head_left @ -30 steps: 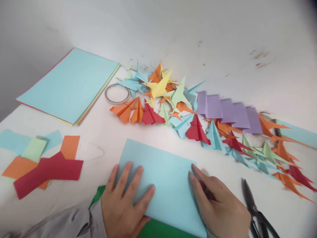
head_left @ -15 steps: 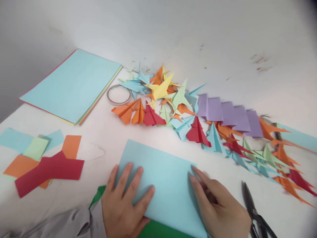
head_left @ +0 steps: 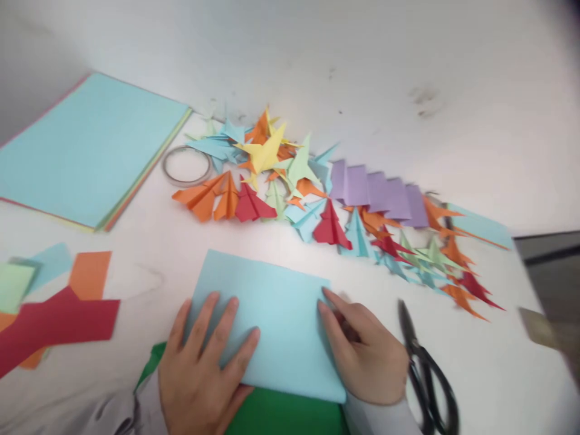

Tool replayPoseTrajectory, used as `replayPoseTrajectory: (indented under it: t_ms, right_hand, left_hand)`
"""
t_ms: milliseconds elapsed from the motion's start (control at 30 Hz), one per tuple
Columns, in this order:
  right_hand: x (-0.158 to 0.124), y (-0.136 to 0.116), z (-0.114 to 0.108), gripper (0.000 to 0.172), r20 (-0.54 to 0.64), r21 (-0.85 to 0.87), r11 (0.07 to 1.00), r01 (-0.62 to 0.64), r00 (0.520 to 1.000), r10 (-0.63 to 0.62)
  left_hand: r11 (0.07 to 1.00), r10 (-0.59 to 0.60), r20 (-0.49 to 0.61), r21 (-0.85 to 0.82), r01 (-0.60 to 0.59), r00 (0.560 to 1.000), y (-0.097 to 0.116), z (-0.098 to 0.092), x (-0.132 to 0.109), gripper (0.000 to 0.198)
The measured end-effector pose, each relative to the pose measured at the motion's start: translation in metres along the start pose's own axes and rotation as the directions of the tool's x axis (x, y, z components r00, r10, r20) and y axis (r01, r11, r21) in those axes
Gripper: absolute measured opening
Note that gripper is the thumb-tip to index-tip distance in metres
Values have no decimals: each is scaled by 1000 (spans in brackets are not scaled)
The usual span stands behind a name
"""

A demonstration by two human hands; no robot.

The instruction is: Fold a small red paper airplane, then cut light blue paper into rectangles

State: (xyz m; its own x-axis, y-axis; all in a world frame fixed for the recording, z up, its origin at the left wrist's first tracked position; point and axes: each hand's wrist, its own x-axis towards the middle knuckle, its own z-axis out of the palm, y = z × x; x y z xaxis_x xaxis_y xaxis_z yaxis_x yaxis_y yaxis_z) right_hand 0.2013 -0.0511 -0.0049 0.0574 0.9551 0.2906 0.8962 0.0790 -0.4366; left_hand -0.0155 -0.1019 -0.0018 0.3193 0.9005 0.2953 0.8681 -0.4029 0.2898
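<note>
A light blue sheet of paper (head_left: 276, 320) lies in front of me, its lower edge looking folded. My left hand (head_left: 203, 356) rests flat on its left part, fingers spread. At the paper's right edge, near the far corner, my right hand (head_left: 362, 344) has its thumb and forefinger close together on the edge, the other fingers curled under. Green material (head_left: 285, 414) shows below the paper. Black-handled scissors (head_left: 421, 362) lie right of my right hand, blades pointing away from me.
Folded paper planes (head_left: 267, 151) in several colours spread across the table's far side, with purple folded papers (head_left: 369, 187) among them. A tape roll (head_left: 186, 164) lies by a stack of coloured sheets (head_left: 99, 145). Paper offcuts (head_left: 67, 320) lie at left. The table edge (head_left: 541, 302) shows at right.
The view has turned rightward, so everything sits further left and the scissors' handles and right table edge now show. Both hands keep about the same places on the paper.
</note>
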Motion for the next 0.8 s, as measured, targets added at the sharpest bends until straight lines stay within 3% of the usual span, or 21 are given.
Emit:
replayPoseTrajectory:
  t_ms: [800]
  right_hand:
    - [3, -2, -3, 25, 55, 46, 999, -23, 998, 20]
  left_hand:
    - [997, -33, 25, -67, 35, 999, -1, 2, 0, 39]
